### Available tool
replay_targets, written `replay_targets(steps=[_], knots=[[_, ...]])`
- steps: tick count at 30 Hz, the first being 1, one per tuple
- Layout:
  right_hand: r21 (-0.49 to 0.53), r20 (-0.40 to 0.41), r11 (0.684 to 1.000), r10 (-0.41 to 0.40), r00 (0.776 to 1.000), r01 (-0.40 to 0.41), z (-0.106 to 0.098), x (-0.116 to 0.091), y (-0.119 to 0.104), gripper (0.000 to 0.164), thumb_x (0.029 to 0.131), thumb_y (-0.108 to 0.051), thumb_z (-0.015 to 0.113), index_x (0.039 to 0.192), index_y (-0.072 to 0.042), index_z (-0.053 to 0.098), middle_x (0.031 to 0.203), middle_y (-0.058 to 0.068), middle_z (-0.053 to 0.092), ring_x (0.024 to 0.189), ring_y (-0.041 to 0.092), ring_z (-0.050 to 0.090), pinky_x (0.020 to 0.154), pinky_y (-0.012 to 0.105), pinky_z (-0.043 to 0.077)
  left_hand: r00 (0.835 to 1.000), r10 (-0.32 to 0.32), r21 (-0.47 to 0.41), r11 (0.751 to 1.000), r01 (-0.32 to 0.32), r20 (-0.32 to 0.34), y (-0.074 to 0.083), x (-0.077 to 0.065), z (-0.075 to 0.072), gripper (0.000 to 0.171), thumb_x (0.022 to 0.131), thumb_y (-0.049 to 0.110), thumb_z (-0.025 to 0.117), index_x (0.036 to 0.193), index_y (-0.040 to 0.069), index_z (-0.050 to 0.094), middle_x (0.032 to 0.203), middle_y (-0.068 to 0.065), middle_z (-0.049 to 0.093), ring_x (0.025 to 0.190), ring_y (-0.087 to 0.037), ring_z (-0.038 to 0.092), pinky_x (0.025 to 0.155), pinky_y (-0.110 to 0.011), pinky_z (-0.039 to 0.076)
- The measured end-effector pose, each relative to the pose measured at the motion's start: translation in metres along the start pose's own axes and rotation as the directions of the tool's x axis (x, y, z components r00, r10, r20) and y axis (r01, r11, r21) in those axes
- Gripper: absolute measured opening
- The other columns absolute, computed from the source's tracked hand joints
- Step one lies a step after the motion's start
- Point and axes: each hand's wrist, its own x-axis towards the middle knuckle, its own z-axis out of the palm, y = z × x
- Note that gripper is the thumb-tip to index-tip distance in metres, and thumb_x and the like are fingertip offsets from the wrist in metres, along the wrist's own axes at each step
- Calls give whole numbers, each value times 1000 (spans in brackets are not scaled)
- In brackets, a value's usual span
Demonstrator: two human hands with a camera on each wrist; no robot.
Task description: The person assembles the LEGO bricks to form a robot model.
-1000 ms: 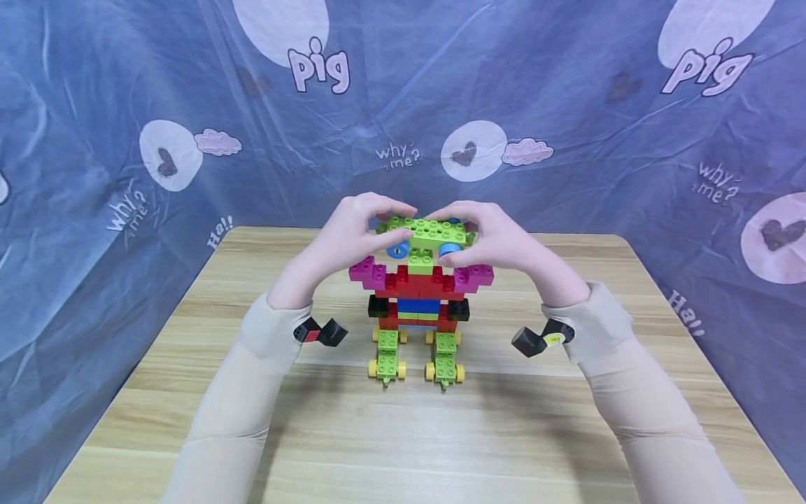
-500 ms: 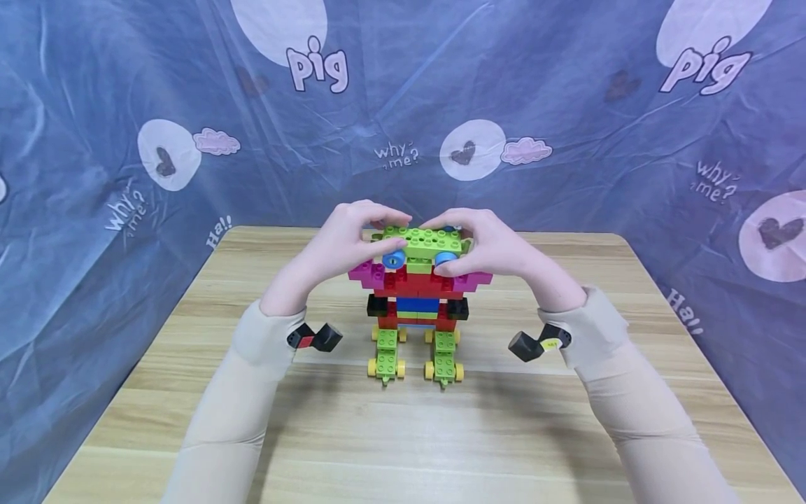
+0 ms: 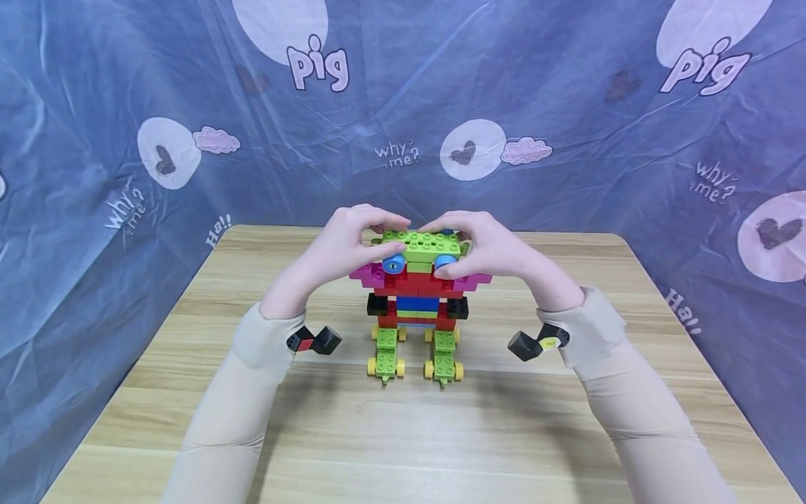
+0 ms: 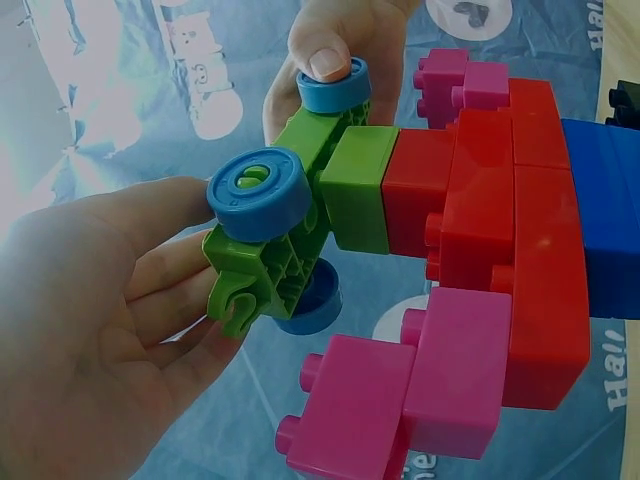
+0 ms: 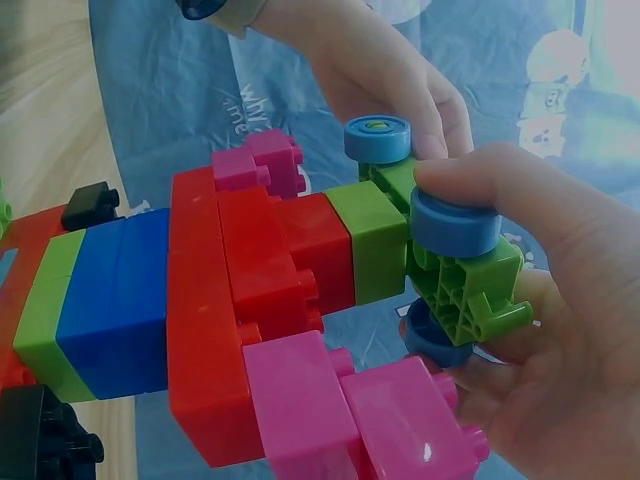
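A green toy car base (image 3: 423, 243) with blue wheels lies crosswise on top of a standing figure of building blocks (image 3: 418, 281). My left hand (image 3: 354, 241) grips its left end, thumb at the front and fingers behind. On the other end, my right hand (image 3: 483, 241) holds it the same way, its thumb on a blue wheel (image 5: 455, 222). Seen from the left wrist, the base's underside is right against a light green block (image 4: 357, 188) above the red blocks (image 4: 480, 190). Pink blocks (image 4: 405, 385) jut out at the figure's sides.
The figure stands on two green car-base feet (image 3: 387, 353) with yellow wheels, at the middle of the wooden table (image 3: 403, 441). Black blocks (image 3: 377, 306) stick out at its sides. A blue printed cloth (image 3: 378, 91) hangs behind the table's far edge.
Both hands have lowered the green car base onto the figure. The light green block below it showed its studs earlier and is now mostly covered.
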Motion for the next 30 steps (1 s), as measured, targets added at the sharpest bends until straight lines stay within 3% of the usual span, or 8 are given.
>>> replay_targets(steps=[10,21,30], knots=[[-9,14,1000,-19,1000,19,-2,1,2,55,73,-18,80,125,-8,63,113,6,66,94,17,54,75,34,49,1000,-1,-5,1000,1,-6,-1,-1,2,34,84,18,75,116,4,70,113,-8,71,100,-20,62,88,-34,52],[-7,46,1000,-14,999,14,-3,3,0,56,73,-19,81,125,-8,64,111,6,66,94,18,54,76,35,50,997,-82,-44,996,83,9,-2,-1,2,35,84,20,75,116,6,70,113,-7,71,101,-19,61,91,-35,51],[-3,50,1000,-1,999,1,-3,3,0,57,72,-18,83,125,-7,64,112,7,66,94,18,54,77,35,52,996,-88,-58,994,89,18,-2,1,2,34,84,19,75,115,5,71,113,-8,71,101,-20,62,90,-36,52]])
